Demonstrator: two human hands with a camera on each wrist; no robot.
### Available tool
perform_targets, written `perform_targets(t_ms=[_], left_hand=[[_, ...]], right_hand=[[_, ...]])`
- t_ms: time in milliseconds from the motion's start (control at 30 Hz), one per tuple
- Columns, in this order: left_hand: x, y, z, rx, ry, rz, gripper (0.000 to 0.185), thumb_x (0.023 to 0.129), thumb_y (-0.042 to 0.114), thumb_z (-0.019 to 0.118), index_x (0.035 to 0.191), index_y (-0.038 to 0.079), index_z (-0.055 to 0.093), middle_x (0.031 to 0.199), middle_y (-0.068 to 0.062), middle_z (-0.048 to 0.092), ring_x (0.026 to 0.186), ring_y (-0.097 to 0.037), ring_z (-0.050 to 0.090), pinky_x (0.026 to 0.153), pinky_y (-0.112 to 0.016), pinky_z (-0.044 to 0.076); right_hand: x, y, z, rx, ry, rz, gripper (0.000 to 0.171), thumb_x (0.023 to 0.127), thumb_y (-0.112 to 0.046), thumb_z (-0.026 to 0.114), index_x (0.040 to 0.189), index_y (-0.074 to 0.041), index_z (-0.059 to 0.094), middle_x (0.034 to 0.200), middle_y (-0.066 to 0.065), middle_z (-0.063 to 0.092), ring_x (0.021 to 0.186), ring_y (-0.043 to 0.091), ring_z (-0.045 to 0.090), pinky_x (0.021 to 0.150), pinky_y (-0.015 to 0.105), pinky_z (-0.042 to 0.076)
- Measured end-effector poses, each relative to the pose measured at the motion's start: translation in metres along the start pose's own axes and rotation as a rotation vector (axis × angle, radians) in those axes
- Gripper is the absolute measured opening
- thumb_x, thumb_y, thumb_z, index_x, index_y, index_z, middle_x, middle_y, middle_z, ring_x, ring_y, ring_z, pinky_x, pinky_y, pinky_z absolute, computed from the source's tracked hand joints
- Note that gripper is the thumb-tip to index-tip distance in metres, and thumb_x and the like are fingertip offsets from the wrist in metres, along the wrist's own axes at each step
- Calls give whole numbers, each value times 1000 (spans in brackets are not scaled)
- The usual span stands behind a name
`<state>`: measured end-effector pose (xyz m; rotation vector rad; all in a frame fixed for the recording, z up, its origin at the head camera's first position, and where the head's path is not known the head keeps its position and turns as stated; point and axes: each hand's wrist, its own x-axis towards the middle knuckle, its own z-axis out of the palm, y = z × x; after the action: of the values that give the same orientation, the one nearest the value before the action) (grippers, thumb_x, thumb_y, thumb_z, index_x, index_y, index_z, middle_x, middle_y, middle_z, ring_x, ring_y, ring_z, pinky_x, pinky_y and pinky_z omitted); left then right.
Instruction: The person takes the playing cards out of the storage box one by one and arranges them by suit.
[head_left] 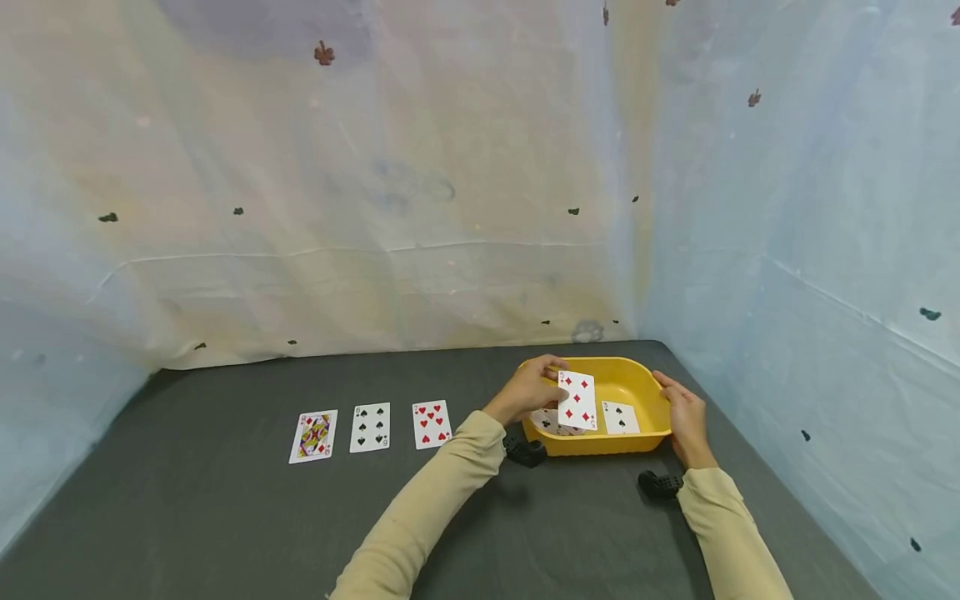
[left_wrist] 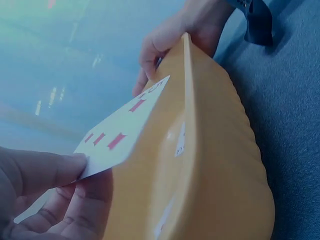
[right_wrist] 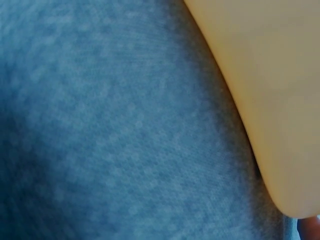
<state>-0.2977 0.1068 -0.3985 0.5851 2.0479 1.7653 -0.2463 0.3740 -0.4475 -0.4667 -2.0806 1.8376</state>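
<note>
My left hand (head_left: 528, 390) pinches a thin, light 5-of-diamonds playing card (head_left: 577, 400) by its edge—slippery, bendy, I judge—above the yellow plastic tub (head_left: 637, 379), which my right hand (head_left: 686, 421) steadies, fingers relaxed.

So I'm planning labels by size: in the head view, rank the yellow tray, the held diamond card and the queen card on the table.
1. Yellow tray, clearly the largest.
2. Diamond card, pinched by the left hand, and queen card: they look about alike, so I leave them unranked.
</note>
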Motion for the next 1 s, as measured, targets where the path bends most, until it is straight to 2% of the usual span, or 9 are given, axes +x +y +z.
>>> perform_targets(t_ms=[267, 567, 800, 1000], left_hand=[[-14, -3, -12, -39, 36, 45, 35, 87, -4, 69, 119, 5, 62, 104, -9, 58, 84, -21, 63, 72, -35, 56], [-26, 2, -23, -107, 24, 70, 34, 87, -7, 68, 119, 4, 62, 107, -10, 57, 87, -23, 64, 77, -40, 56], [-41, 5, -40, -111, 23, 97, 36, 87, -5, 68, 121, 6, 60, 112, -12, 55, 85, -24, 64, 73, -41, 56], [-56, 2, -54, -143, 45, 89, 42, 85, -7, 69, 124, 4, 58, 118, -16, 52, 85, -25, 66, 77, -46, 55]], right_hand=[[3, 3, 4, -51, 3, -17, 42, 102, -13, 38, 142, -2, 48, 147, 15, 41, 130, 28, 44, 82, 14, 47], [3, 3, 0, -26, 11, -4, 42, 102, -12, 38, 143, -2, 46, 149, 15, 39, 130, 27, 43, 88, 18, 47], [5, 1, -1, -15, -3, -16, 42, 103, -14, 38, 143, -2, 46, 149, 13, 39, 133, 26, 40, 88, 16, 45], [3, 0, -4, -30, -11, -7, 42, 104, -15, 37, 144, -3, 45, 150, 14, 38, 133, 27, 40, 87, 17, 46]])
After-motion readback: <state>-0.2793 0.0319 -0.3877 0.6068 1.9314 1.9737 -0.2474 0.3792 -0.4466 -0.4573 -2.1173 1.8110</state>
